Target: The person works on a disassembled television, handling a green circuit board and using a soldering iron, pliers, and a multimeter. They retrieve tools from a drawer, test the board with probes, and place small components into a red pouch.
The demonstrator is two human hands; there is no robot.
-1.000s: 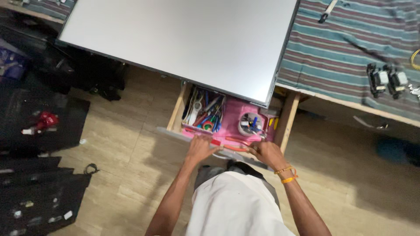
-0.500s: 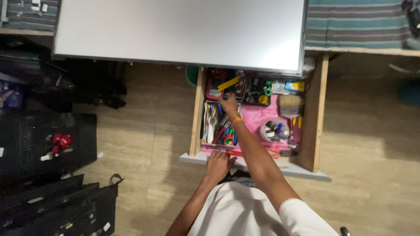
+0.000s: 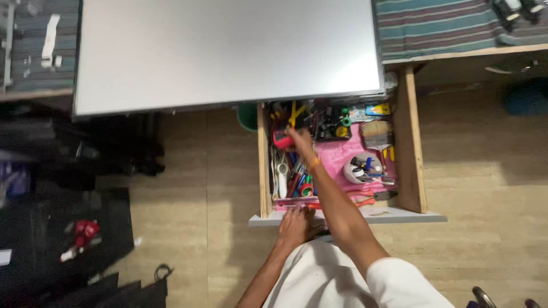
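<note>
A wooden drawer [image 3: 412,142] stands pulled out from under a grey tabletop [image 3: 228,51], crammed with tools on a pink liner [image 3: 337,155]. My right hand [image 3: 298,138] reaches deep into its back left corner and touches a small red tool [image 3: 281,139]; the grip itself is hidden. An orange band is on that wrist. My left hand [image 3: 297,224] rests on the grey drawer front [image 3: 394,217], fingers curled over its edge. Scissors [image 3: 282,171] and a roll of tape [image 3: 307,190] lie along the drawer's left side.
A white bowl [image 3: 361,169] of small parts and a paintbrush [image 3: 377,134] lie at the drawer's right. A green bucket [image 3: 247,117] stands under the table. Black bags and a red-and-white object [image 3: 80,236] sit on the floor at left. Striped cloth [image 3: 445,25] covers the bench beyond.
The drawer has been pulled out further. My right hand left the drawer front and reached to the back left of the drawer. My left hand stayed on the front edge.
</note>
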